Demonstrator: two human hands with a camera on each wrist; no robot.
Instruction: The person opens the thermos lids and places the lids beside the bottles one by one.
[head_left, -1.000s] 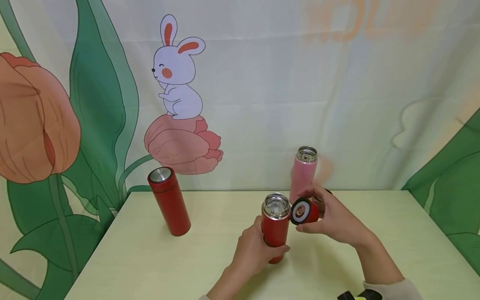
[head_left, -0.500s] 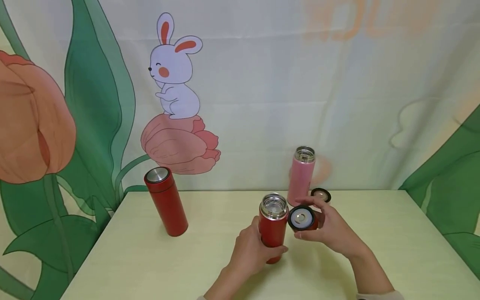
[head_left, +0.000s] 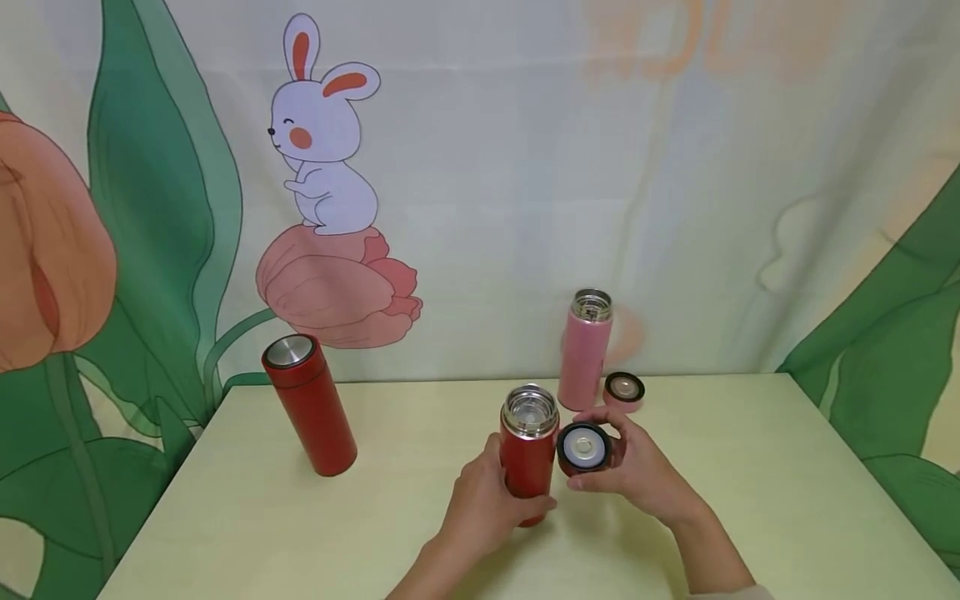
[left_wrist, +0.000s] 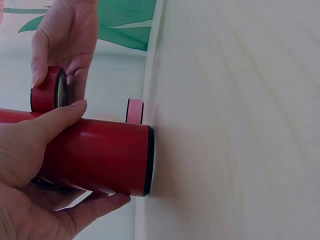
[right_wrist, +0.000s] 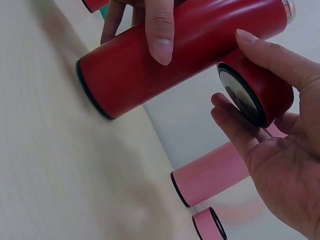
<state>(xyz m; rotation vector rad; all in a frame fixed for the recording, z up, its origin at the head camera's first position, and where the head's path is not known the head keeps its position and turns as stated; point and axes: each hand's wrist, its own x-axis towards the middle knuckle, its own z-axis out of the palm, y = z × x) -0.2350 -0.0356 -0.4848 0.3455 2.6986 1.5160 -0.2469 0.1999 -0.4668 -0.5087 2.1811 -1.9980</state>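
My left hand (head_left: 483, 504) grips a red thermos flask (head_left: 527, 467) round its body. The flask stands upright with its steel mouth uncovered; its base is at the tabletop, and I cannot tell whether it touches. In my right hand (head_left: 637, 467) is a red lid (head_left: 584, 447), pinched between thumb and fingers just right of the flask's neck. Its pale inner side faces up toward the head view, and the right wrist view shows its steel top (right_wrist: 239, 94) facing down. Lid and flask are very close or touching.
Behind them stands an uncovered pink thermos flask (head_left: 585, 354), with a pink lid (head_left: 624, 392) lying inner side up to its right. A second red flask (head_left: 311, 408), lid on, stands at the left. A printed curtain (head_left: 480, 208) hangs behind the table (head_left: 750, 483).
My right hand has lowered slightly and tipped the red lid so its inner side faces more upward. The pink lid has come out from behind that hand. The head view has swung rightward.
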